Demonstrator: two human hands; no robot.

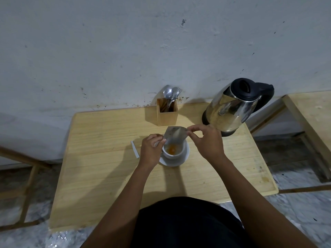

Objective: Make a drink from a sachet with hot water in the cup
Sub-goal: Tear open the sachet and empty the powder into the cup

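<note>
A white cup [177, 153] stands on a white saucer [184, 159] in the middle of the wooden table [107, 172]. Orange powder [171, 149] lies in the cup's bottom. A silver sachet [175, 134] is held tilted over the cup, its open end pointing down into it. My left hand [151, 151] pinches the sachet's lower left corner beside the cup. My right hand [207, 142] pinches its upper right corner. A steel kettle [232, 108] with a black lid and handle stands at the back right.
A wooden holder [167, 111] with spoons and a fork stands at the back by the wall. A torn-off sachet strip [135, 149] lies left of the cup. A second wooden table [311, 119] stands to the right.
</note>
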